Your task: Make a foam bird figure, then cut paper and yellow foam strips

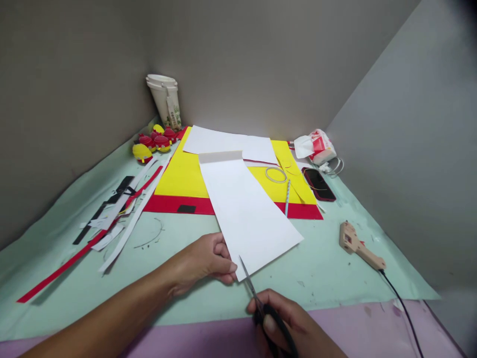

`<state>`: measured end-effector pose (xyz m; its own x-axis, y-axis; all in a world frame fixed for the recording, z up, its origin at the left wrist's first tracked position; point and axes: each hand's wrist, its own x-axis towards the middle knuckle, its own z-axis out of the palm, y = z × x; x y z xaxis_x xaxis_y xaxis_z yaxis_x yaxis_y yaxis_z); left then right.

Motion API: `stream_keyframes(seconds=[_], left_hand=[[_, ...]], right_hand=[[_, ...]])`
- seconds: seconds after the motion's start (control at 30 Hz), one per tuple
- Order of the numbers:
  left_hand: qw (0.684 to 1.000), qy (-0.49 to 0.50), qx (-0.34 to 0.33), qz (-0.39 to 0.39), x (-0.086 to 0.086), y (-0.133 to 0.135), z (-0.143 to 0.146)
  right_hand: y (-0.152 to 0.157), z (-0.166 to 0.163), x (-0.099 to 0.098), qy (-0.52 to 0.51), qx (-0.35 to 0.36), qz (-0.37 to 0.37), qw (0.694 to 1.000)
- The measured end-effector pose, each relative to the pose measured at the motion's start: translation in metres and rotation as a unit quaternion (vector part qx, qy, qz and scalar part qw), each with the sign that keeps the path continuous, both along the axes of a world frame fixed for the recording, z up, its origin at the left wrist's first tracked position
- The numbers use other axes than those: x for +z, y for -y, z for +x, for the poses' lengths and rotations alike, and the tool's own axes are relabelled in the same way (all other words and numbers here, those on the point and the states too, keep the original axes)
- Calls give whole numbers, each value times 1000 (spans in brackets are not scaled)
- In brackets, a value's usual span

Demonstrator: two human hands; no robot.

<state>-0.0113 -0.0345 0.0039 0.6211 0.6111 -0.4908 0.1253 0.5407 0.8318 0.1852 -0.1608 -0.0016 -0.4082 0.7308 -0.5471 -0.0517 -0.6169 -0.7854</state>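
Observation:
A long sheet of white paper (246,214) slants across the middle of the head view, its far end folded up. My left hand (210,261) pinches its near left corner between thumb and fingers. Dark-handled scissors (257,298) are gripped in my right hand (286,323), with fingers around the handles. One blade lies over the paper's near edge, close to my left thumb. Whether the other blade is beneath the paper is hidden. Under the sheet's far part are yellow sheets (179,174) and a red sheet (156,205).
Paper strips (122,204) lie at left, near red and yellow round pieces (149,144) and paper cups (163,99). Behind is another white sheet (231,141). At right are a ring (276,175), pencil (287,196), phone (318,184), tissue pack (322,146) and corded glue gun (359,246).

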Motion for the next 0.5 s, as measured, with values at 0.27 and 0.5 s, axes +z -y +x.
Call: stream_keyframes(seconds=[0.27, 0.5], left_hand=[[1000, 1, 0, -4, 1, 1, -1], [1000, 6, -2, -7, 2, 0, -2]], right_hand=[[1, 0, 0, -7, -4, 6, 1000], [1, 0, -2, -9, -9, 15, 1000]])
